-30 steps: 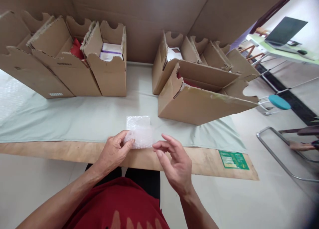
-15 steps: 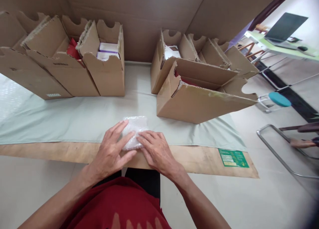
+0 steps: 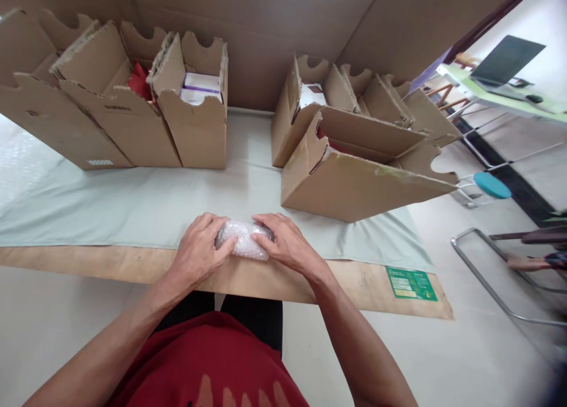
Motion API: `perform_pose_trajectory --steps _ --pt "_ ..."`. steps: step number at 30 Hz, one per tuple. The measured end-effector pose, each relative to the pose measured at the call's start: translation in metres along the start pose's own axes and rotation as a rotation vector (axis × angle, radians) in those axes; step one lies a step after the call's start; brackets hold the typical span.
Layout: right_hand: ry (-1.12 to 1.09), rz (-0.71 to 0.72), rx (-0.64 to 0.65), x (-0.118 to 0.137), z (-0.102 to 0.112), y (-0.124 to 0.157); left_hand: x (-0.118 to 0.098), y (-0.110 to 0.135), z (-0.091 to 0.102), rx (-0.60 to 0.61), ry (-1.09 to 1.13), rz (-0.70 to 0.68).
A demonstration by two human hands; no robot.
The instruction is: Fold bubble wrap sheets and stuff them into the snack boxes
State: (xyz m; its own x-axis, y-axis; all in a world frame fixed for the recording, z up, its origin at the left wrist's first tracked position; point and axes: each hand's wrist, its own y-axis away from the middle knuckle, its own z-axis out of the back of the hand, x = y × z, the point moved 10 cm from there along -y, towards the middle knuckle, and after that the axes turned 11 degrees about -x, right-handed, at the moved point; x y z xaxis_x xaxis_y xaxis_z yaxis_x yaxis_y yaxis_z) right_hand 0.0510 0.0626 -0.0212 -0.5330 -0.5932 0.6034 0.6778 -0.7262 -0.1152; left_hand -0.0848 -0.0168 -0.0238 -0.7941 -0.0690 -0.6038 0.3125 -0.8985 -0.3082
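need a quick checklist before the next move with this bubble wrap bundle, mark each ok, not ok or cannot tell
1. Left hand on the bubble wrap bundle: ok, thumb and fingers at its left end.
2. Right hand on the bundle: ok, at its right end.
3. Contents identifiable: cannot tell, the wrap and hands hide them.
4. Wrap secured: cannot tell, hands cover both ends.
5. Left hand clear of the box with purple-edged packs: ok, a gap shows.
6. Cloth reaching the table's near edge: not ok, a bare wooden strip shows.
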Motion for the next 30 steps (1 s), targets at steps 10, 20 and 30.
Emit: perform_pose_trajectory --steps 10,20,30 --pt "-0.282 0.013 -0.025 0.011 0.007 0.039 0.012 0.024 0.001 0.242 0.245 0.215" --pt "-0.251 -0.059 0.021 -0.004 0.062 0.076 -0.116 0.017 -0.008 0.202 0.373 -0.411" --pt "-0.035 0.138 -1.028 -0.004 0.3 0.12 -0.216 -0.133 0.02 0.022 0.183 -0.594"
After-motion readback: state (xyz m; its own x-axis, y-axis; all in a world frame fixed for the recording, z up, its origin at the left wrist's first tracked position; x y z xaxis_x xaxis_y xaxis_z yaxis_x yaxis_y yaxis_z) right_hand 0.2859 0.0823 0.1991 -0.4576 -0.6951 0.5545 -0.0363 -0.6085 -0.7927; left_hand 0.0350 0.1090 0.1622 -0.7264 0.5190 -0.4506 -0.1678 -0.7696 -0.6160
